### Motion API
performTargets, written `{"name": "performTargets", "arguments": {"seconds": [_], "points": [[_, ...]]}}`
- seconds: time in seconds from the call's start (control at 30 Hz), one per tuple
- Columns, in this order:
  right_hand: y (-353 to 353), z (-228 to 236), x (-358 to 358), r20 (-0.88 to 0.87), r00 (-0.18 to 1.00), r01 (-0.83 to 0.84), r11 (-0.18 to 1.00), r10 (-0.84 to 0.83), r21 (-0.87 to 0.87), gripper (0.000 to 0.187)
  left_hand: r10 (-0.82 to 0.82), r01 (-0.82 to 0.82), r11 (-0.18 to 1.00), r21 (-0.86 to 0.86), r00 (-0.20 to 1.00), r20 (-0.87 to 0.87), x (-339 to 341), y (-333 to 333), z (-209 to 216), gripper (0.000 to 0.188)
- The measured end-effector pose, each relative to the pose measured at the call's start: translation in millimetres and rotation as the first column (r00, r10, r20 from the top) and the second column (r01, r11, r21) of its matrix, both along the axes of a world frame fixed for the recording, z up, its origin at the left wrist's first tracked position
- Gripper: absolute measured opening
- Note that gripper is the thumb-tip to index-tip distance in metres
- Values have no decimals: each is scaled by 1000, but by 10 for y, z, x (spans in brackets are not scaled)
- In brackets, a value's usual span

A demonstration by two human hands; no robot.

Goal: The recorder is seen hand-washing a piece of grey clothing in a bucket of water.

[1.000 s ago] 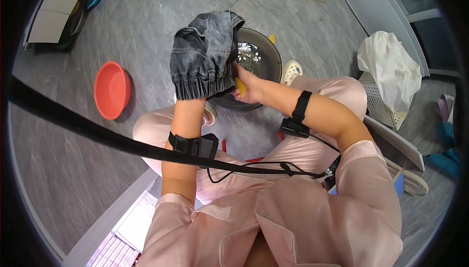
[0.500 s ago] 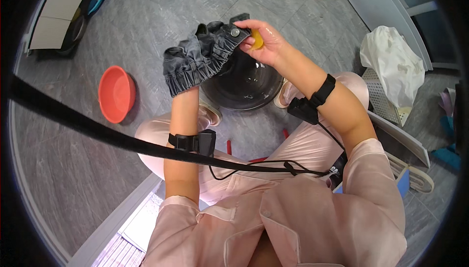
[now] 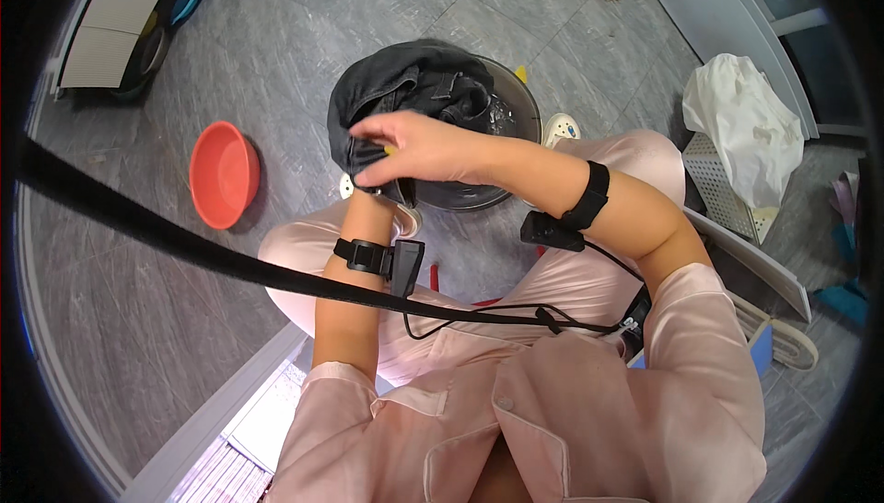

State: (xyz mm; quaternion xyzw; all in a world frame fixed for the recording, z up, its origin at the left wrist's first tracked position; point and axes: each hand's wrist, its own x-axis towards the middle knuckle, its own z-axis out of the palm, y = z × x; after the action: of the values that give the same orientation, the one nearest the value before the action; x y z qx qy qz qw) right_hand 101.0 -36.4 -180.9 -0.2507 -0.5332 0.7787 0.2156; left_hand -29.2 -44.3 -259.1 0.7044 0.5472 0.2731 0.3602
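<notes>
Wet black denim trousers (image 3: 414, 79) are bunched over the left and middle of a dark round basin (image 3: 532, 125) between my feet. My left wrist (image 3: 370, 213) runs up into the near-left end of the cloth, and the fabric hides that hand's fingers. My right hand (image 3: 414, 146) reaches across from the right, palm down over the trousers' near-left part. Its thumb and fingers are curled around a small yellow piece (image 3: 389, 149) that looks like soap, mostly covered by the hand. Wet suds glisten inside the basin's right side.
A red basin (image 3: 224, 176) stands on the grey floor to the left. Right of me is a perforated basket (image 3: 714, 176) with a white plastic bag (image 3: 741, 116) over it. Just past the dark basin's rim shows a yellow spot (image 3: 522, 73). A black strap crosses the view.
The gathered waistband was raised above the basin; now the trousers are lower and spread over it. My right hand has left the waistband's button end and moved left and nearer with the yellow piece.
</notes>
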Motion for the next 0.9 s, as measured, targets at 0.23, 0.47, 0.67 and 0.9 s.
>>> {"name": "performTargets", "arguments": {"seconds": [0.23,0.47,0.67,0.9], "points": [[434,-84,274,269,962,-122,964,55,238,47,-24,37,998,-52,973,228,-57,-171,-368,41],[419,-1029,49,162,341,419,304,-926,855,26,-8,49,994,-93,917,400,138,-29,-569,38],[-142,-743,-266,3,755,286,333,-655,899,19,5,38,994,-100,917,400,-48,50,-738,37],[319,-977,-37,221,427,179,321,-877,930,17,307,196,882,-429,453,837,221,43,-468,32]]}}
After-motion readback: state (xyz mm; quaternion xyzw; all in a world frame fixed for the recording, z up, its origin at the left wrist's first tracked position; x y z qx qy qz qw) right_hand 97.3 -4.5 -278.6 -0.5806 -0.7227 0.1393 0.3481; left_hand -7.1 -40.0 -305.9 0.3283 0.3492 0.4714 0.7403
